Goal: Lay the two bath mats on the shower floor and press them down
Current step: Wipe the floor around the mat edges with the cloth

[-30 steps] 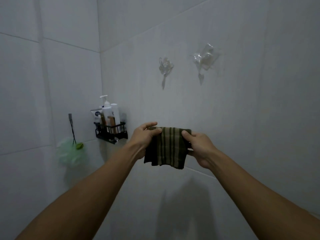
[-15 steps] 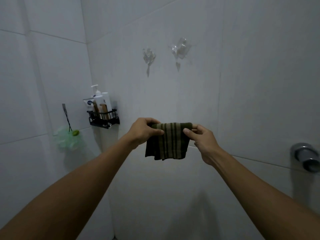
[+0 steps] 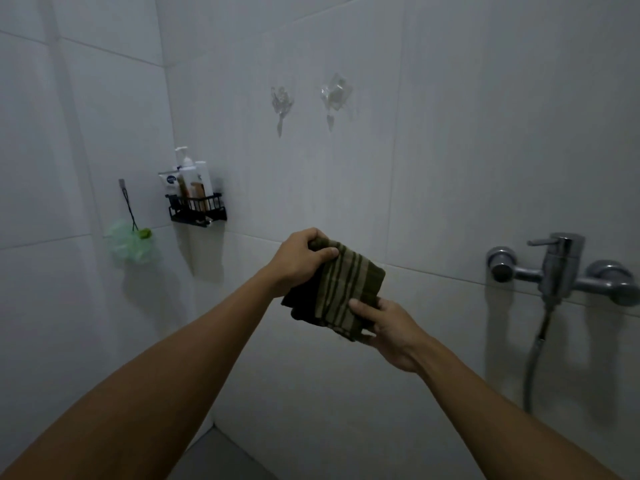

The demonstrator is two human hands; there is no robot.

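Observation:
A folded dark green mat with pale stripes hangs in the air in front of the tiled wall, held by both hands. My left hand grips its upper left corner. My right hand pinches its lower right edge. The mat is tilted, high on the left and low on the right. A small strip of grey shower floor shows at the bottom. No second mat is in view.
A chrome mixer tap with a hanging hose juts from the right wall. A black wire caddy with bottles sits in the corner, a green bath sponge hangs to its left, and two clear hooks are stuck higher up.
The view has dropped and swung right, bringing the tap into sight. My right hand moved from the mat's top right corner down to its lower edge, tilting the mat.

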